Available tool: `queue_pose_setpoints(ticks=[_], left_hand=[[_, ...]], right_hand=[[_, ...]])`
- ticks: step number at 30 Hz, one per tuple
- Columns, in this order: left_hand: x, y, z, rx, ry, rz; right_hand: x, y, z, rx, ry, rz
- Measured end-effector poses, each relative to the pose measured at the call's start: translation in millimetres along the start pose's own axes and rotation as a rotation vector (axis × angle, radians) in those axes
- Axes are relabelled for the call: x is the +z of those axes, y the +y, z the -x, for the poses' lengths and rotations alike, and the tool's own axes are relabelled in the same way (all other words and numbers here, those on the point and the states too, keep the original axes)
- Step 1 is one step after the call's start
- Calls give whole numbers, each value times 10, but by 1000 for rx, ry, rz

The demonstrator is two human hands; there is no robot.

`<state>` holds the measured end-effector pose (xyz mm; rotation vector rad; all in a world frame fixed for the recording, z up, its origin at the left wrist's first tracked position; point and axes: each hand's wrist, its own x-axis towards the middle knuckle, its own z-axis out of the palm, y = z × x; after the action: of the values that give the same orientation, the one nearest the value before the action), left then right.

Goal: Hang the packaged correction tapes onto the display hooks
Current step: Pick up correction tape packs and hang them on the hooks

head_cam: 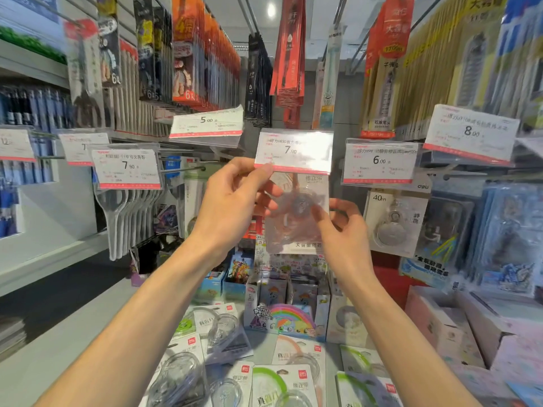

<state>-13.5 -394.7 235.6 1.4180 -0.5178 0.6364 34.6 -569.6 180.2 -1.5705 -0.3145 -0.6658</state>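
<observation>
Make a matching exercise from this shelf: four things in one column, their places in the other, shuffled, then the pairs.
Things:
1. held correction tape pack
2. 6.00 price tag
3. scissors
4. rainbow box

Places:
A. hanging left of the left hand
B. between both hands, under the 7.90 tag
C. on the counter below the hands
D. above the right hand

Pairs: 1-B, 2-D, 3-A, 4-C

Correction tape pack (296, 218) hanging under a price tag (293, 151), between both hands, more packs (282, 383) lying on the shelf (44, 365) below
</observation>
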Motion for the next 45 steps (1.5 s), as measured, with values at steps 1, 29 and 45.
queue_pose_setpoints(ticks=[1, 29, 45], left_hand=[[-8, -34, -9, 5, -3, -9], [161, -1230, -331, -106, -23, -413], [-135, -1175, 774, -245, 56, -151]], right_hand=[[17, 20, -15, 2, 1, 9], [15, 535, -487, 15, -131, 102], [-1074, 594, 866, 309, 63, -117]])
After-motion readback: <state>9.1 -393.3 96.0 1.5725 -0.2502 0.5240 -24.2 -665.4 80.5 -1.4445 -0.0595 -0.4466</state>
